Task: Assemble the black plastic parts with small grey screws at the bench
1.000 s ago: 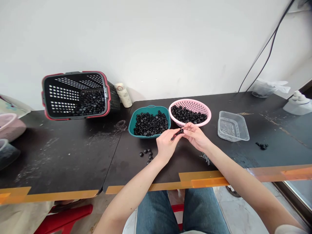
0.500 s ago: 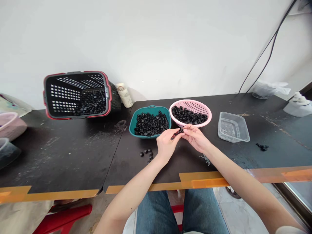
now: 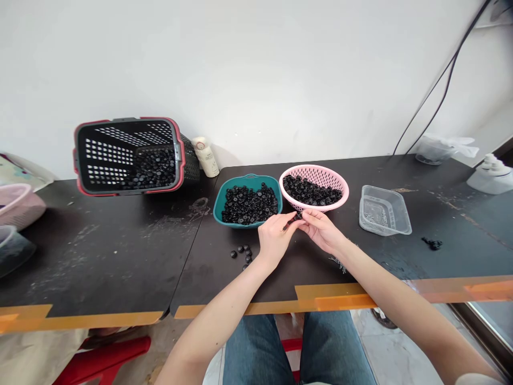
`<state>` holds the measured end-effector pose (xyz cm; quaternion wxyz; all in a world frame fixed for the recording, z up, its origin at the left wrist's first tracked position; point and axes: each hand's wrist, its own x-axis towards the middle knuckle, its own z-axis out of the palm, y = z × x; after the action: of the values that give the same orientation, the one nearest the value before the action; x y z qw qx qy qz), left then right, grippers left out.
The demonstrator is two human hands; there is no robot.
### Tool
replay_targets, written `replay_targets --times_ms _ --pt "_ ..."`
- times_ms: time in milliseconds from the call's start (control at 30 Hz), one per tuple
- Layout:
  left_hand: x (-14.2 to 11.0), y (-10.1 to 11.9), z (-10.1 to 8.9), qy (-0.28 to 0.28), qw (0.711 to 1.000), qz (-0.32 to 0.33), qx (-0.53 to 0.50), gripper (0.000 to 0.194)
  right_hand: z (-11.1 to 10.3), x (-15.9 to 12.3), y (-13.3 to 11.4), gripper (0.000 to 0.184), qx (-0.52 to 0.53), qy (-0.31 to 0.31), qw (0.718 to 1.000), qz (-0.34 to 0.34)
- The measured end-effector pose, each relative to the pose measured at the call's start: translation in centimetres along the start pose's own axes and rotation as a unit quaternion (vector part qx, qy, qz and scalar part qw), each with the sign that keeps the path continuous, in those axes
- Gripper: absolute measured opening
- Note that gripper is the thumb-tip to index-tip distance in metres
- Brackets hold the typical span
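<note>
My left hand (image 3: 274, 233) and my right hand (image 3: 319, 229) meet fingertip to fingertip just in front of the pink basket (image 3: 343, 201). Both pinch a small black part (image 3: 297, 215), mostly covered by the fingers. Left of the pink basket is a teal basket (image 3: 217, 213) filled with small round black parts (image 3: 249, 205). Similar black parts (image 3: 312, 191) fill the pink basket. Several black round caps (image 3: 241, 249) lie loose on the table, left of my left hand. Under my right wrist, a small pile of thin metal pins or screws (image 3: 340, 264) is partly hidden.
A dark crate with a red rim (image 3: 181, 160) lies tilted at the left, holding black parts. Beside it leans a white bottle (image 3: 205, 156). A clear plastic container (image 3: 385, 210) and a black clump (image 3: 432, 244) are at the right. Orange tape (image 3: 336, 295) lines the table's front edge.
Both hands stay at the same spot, still pinching the small black part, with only slight finger movement. The view has shifted very slightly.
</note>
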<state>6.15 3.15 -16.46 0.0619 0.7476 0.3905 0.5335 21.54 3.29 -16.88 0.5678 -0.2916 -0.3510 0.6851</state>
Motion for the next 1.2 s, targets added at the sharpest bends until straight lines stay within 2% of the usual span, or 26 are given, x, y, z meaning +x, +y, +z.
replay_targets --times_ms 867,1067,1200 --pt "0.02 0.19 -0.11 0.000 1.000 0.004 0.005 0.023 0.06 -0.14 -0.47 0.015 -0.036 -0.003 0.999 0.000" --pt "-0.07 -0.14 -0.04 -0.009 1.000 0.009 0.010 0.025 0.15 -0.21 -0.58 0.013 -0.060 0.005 0.998 -0.015" --pt "-0.03 -0.11 -0.01 -0.015 1.000 0.004 0.011 0.025 0.34 -0.37 -0.54 0.018 -0.101 0.022 0.994 -0.036"
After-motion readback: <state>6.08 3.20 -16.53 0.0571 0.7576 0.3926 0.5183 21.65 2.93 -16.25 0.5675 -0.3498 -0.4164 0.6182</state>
